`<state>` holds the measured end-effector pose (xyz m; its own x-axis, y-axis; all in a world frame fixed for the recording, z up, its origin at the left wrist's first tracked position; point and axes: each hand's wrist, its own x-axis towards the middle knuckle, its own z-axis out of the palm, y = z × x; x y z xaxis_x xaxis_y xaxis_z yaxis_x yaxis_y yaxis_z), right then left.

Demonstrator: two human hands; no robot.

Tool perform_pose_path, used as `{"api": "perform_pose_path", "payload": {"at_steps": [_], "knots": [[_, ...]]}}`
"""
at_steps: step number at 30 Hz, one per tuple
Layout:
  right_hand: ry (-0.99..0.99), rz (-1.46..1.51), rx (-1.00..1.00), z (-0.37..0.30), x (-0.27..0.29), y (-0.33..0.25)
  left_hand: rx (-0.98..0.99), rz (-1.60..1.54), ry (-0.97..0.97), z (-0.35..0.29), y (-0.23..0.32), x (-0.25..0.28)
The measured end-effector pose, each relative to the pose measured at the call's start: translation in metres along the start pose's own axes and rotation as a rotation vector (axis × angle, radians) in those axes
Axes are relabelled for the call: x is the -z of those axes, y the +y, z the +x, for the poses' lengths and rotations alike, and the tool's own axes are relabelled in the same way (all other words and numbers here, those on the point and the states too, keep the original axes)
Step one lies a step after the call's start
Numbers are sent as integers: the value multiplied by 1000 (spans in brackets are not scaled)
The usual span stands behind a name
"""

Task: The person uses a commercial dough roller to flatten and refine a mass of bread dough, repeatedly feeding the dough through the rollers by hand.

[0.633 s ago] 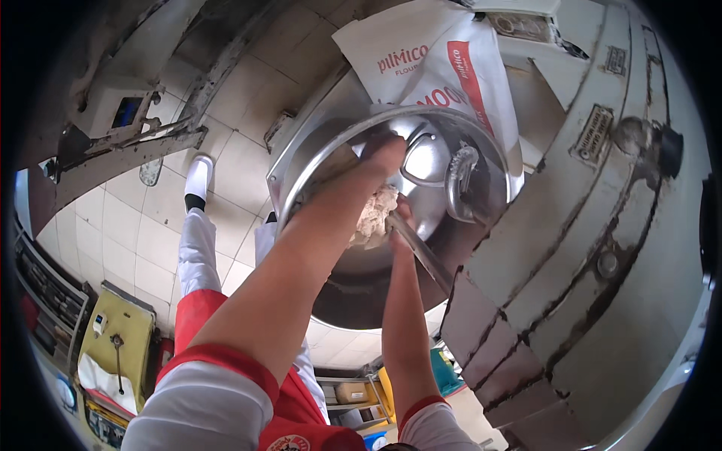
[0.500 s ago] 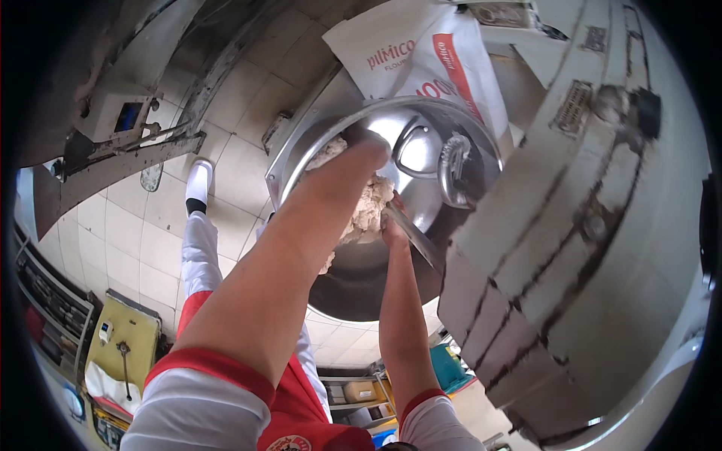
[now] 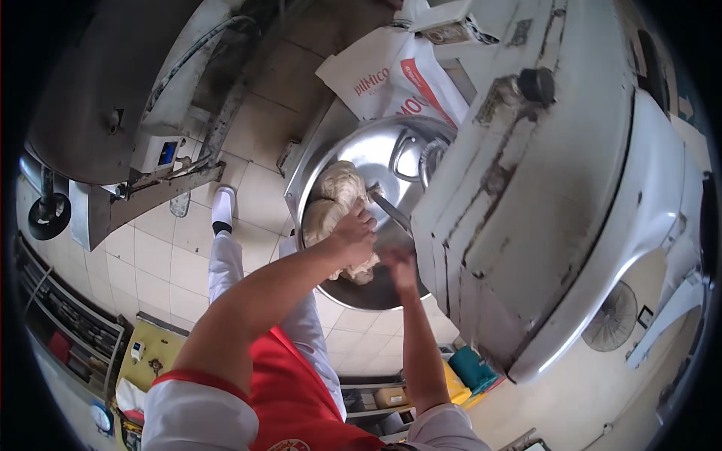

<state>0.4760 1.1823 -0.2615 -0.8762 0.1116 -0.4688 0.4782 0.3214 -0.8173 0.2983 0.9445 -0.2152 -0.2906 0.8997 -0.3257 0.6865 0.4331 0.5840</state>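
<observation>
A large lump of pale dough [image 3: 331, 197] lies against the left side of a steel mixer bowl [image 3: 304, 177]. My left hand [image 3: 353, 234] is at the dough's right side, its fingers curled in against it; part of the dough shows below the wrist. Just right of it, apart from the dough, my right hand [image 3: 398, 264] is over the bowl's near part, its fingers smeared by motion. A straight metal bar [image 3: 392, 213] slants down into the bowl beyond both hands. Farther right, the curved mixing hook [image 3: 429, 161] is partly hidden by the mixer's head.
The worn white mixer head [image 3: 526, 203] overhangs the bowl's right side. A white and red flour sack [image 3: 376, 79] lies behind the bowl. Another machine [image 3: 113, 98] stands at the far left. Low shelves and a teal container [image 3: 472, 368] are at the near side, above a tiled floor.
My left hand has drawn back from deep in the bowl to the dough's near right side. My right hand has left the bar and come nearer. The dough now shows as a rounder, gathered lump.
</observation>
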Motion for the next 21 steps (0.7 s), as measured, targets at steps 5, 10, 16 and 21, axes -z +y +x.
{"api": "perform_pose_path", "payload": {"at_steps": [5,10,16,21], "knots": [[69,-194,233,140,-35,-79,125,-96,153,-10,-21,-19],[-156,-641,632,178,-30,-54,150,-103,225,-1,-27,-24],[-13,-727,430,179,-35,-39,212,-99,153,6,-22,-15],[47,-748,210,168,-57,-18,240,-70,182,4,-25,-18]]}}
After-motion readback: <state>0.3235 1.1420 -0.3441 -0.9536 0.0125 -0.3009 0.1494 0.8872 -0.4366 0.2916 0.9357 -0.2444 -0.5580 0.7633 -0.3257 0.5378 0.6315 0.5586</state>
